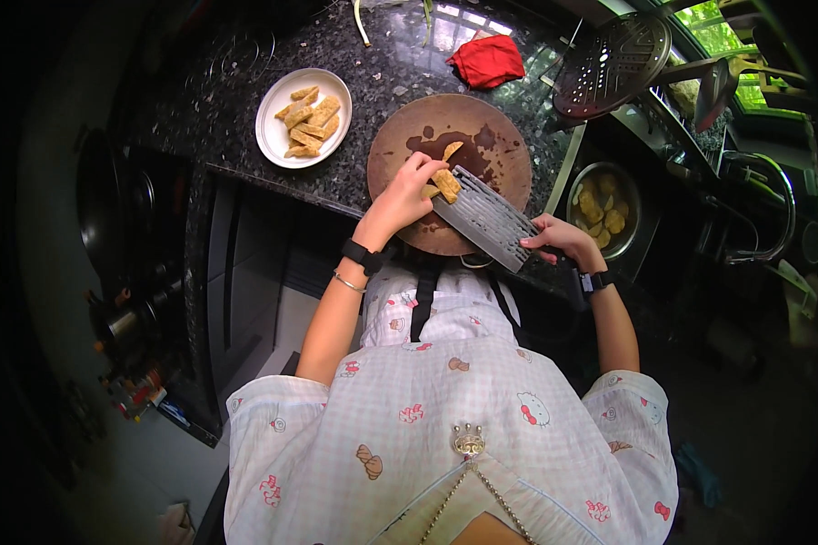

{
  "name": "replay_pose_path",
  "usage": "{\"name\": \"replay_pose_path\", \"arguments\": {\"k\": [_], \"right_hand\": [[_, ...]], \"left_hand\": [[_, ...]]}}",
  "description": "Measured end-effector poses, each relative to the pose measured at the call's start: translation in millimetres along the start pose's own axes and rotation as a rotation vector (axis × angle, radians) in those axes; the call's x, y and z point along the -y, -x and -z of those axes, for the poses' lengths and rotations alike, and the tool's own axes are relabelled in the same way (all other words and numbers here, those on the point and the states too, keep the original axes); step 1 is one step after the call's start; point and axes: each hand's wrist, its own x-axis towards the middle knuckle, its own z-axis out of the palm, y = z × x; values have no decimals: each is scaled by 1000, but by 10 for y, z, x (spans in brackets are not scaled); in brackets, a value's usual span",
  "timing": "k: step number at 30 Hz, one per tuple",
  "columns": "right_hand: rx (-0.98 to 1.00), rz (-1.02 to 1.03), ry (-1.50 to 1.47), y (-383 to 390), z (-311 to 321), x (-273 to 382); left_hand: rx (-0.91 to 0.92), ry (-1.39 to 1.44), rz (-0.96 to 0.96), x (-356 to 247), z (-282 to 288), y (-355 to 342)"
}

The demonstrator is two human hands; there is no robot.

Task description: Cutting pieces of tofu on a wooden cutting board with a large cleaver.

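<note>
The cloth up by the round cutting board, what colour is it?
Red; the cloth shows best in the head view.

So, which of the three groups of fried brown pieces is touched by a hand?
The pieces on the round wooden board: the left hand presses one beside the cleaver. Others lie untouched.

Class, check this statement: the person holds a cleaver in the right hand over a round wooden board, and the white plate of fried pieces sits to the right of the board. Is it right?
Not quite. The head view shows the white plate to the left of the round wooden board, not the right. The right hand does hold the cleaver over it.
</note>
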Motion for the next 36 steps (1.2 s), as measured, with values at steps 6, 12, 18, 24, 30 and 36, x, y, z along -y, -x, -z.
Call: {"name": "replay_pose_path", "arguments": {"k": [6,12,18,24,30,36], "right_hand": [[-2,16,-20,-26,-4,-76],[-17,-9,-47,0,-107,-29],[18,32,-77,42,-152,-8],[-55,45,-74,118,-152,26],[-138,79,-101,324,-117,-45],[-232,53,-126,370,-165,-142]], "left_hand": [[6,-167,-320,-3,-54,-171],[156,-502,-358,98,-79,-182],[124,-542,-348,77,58,-122],[-159,-363,-337,66,401,-133],[-456,-674,-35,682,1434,-76],[-293,-911,110,834,1412,100]]}}
